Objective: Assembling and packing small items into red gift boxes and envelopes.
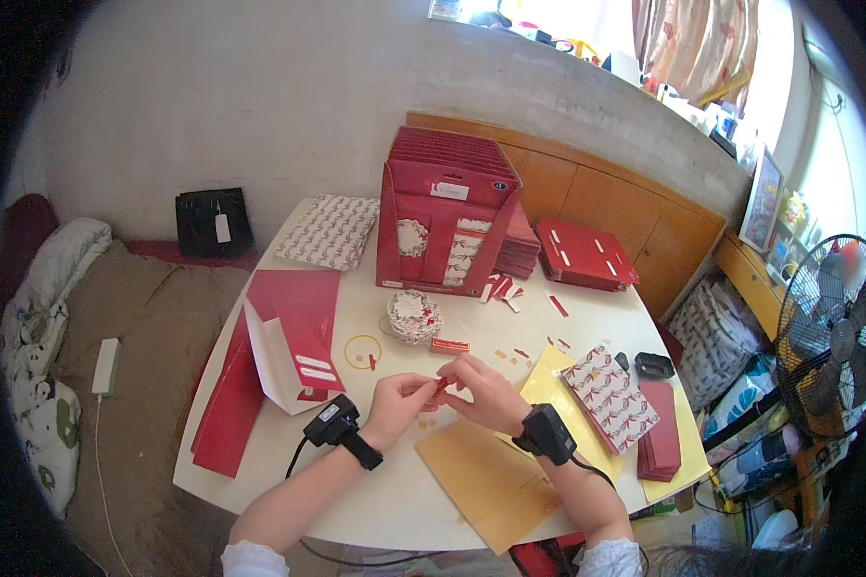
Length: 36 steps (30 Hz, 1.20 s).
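My left hand (pixel 397 405) and my right hand (pixel 485 391) meet above the middle of the white table. Between their fingertips they pinch a small red piece (pixel 442 384), mostly covered by the fingers. Just beyond lies a small red strip bearing writing (pixel 450 346), beside a round stack of wreath-printed paper cutouts (pixel 413 317). To the left of my left hand, a folded red and white card sleeve (pixel 289 357) stands partly opened on flat red card sheets (pixel 231 411). Under my right forearm is a tan card sheet (pixel 476 476).
A red display box (pixel 411 278) filled with card packs stands at the back. Stacked red folders (pixel 584 252) and patterned paper (pixel 330 232) flank it. At right lie a wreath-patterned pack (pixel 610 400), red envelopes (pixel 659 425) and a black tray (pixel 654 366). A fan (pixel 830 339) stands beyond the table.
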Each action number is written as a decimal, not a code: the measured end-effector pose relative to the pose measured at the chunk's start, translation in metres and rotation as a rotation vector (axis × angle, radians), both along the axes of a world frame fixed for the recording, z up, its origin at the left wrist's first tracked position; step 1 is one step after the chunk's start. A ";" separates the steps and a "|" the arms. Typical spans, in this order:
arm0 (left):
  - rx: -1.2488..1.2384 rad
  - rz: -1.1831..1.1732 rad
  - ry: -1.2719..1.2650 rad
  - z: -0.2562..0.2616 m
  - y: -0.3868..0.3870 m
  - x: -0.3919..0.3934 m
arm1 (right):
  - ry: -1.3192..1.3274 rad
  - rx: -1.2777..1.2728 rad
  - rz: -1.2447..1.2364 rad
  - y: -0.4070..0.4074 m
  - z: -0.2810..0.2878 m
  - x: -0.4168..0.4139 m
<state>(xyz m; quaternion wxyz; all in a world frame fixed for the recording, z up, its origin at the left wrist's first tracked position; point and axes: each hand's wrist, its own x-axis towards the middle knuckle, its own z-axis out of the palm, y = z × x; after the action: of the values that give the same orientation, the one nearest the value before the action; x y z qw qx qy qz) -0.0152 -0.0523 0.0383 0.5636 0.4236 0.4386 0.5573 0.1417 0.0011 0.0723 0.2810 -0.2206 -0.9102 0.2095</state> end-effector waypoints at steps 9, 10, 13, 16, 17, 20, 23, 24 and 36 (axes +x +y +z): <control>-0.037 0.054 0.006 -0.006 0.005 -0.006 | 0.028 0.372 -0.115 0.010 0.006 0.013; -0.037 0.055 0.006 -0.007 0.006 -0.006 | 0.018 0.387 -0.115 0.011 0.005 0.013; -0.027 0.045 0.023 -0.008 0.006 -0.006 | 0.003 0.408 -0.111 0.011 0.006 0.014; -0.013 0.050 0.026 -0.011 0.008 -0.007 | -0.025 0.404 -0.092 0.012 0.006 0.015; -0.001 0.042 0.037 -0.012 0.008 -0.008 | -0.048 0.393 -0.077 0.013 0.006 0.016; 0.012 0.051 0.036 -0.012 0.008 -0.008 | -0.023 0.352 -0.044 0.017 0.004 0.016; -0.018 0.077 -0.003 -0.012 0.010 -0.008 | 0.026 0.285 -0.117 0.029 0.003 0.019; -0.045 0.088 -0.027 -0.012 0.011 -0.008 | 0.047 0.258 -0.149 0.038 0.001 0.021; -0.100 0.083 -0.030 -0.017 0.014 -0.010 | -0.031 0.020 -0.229 0.081 -0.017 0.015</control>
<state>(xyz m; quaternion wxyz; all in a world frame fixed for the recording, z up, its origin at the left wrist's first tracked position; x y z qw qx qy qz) -0.0250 -0.0385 0.0218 0.5668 0.3681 0.4746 0.5639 0.1570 0.0826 0.0555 0.2910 -0.3237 -0.8853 0.1634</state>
